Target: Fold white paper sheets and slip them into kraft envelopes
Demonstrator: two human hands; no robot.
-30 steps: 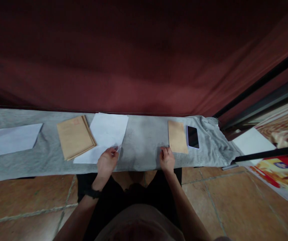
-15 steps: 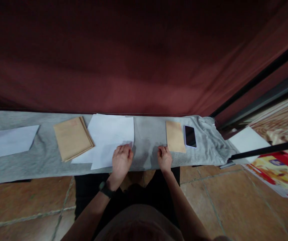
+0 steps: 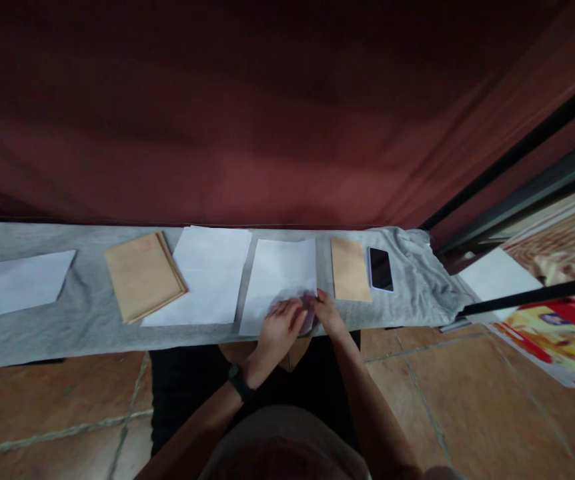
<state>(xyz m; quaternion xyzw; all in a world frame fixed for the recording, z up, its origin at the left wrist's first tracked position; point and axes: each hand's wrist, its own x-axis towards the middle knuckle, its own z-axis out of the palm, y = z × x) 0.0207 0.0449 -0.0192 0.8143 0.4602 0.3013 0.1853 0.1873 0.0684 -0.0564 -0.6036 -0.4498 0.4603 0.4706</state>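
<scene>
A white sheet of paper (image 3: 280, 273) lies on the grey cloth (image 3: 92, 333) in front of me, between a stack of white sheets (image 3: 202, 273) and a single brown envelope (image 3: 350, 270). My left hand (image 3: 280, 327) rests on the sheet's near edge with its fingers pinched on the paper. My right hand (image 3: 326, 312) meets it at the sheet's near right corner, fingers closed on that corner. A stack of brown envelopes (image 3: 142, 275) lies left of the white stack.
A dark phone (image 3: 381, 269) lies right of the single envelope. Another white sheet (image 3: 15, 283) lies at the far left of the cloth. A dark red curtain hangs behind. A black bar (image 3: 532, 293) and a white sheet (image 3: 497, 273) are at the right.
My left hand slid one white sheet off the stack to the right, into the gap before the single envelope. My right hand moved left onto the sheet's corner.
</scene>
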